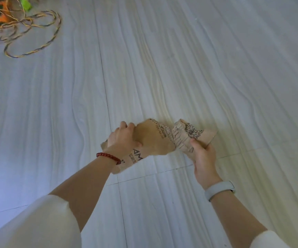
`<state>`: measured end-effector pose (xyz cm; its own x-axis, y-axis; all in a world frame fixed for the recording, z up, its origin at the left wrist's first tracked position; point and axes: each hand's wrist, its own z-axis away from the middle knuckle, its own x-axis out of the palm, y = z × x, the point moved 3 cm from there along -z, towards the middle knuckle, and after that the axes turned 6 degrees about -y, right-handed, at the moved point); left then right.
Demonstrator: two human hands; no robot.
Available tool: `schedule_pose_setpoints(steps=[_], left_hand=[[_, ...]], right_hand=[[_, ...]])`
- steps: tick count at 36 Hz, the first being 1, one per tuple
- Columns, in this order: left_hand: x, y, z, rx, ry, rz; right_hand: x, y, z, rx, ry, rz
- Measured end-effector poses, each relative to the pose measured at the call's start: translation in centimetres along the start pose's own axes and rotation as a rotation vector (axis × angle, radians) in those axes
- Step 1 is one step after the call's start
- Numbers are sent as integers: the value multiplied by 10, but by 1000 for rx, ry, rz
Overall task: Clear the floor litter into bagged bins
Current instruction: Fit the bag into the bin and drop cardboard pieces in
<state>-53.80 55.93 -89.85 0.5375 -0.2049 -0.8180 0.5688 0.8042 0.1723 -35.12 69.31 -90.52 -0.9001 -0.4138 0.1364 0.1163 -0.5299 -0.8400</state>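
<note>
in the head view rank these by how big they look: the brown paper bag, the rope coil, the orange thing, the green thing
1. rope coil, though it lies farther off and runs out of frame
2. brown paper bag, crumpled in the left hand and right hand
3. orange thing, cut off by the edge
4. green thing

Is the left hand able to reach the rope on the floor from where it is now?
Probably not yet. The left hand grips the torn cardboard, and the rope lies far off at the upper left. Bare floor lies between, so nothing blocks the way.
</note>
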Motion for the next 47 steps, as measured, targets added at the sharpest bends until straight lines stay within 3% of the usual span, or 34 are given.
schedule_pose_setpoints(steps=[5, 14, 25, 31, 37, 42, 47], left_hand=[[-8, -54, 47, -85, 122, 596], [-32, -192, 201, -386, 440, 1039], [-62, -332, 570, -844, 857, 1496], [-28, -368, 768, -1184, 1079, 1632], [17, -386, 941, -1553, 1279, 1670], [75, -407, 1040, -1757, 1116, 1720], [131, -437, 1086, -1831, 910, 1717]], right_hand=[[42, -7, 23, -50, -44, 43], [184, 12, 148, -34, -420, 292], [343, 19, 482, 4, -1026, 881], [361, 52, 685, 149, -1266, 1041], [361, 81, 858, 147, -1452, 1230], [368, 129, 969, 74, -1537, 1376], [372, 195, 1035, -171, -1654, 1551]])
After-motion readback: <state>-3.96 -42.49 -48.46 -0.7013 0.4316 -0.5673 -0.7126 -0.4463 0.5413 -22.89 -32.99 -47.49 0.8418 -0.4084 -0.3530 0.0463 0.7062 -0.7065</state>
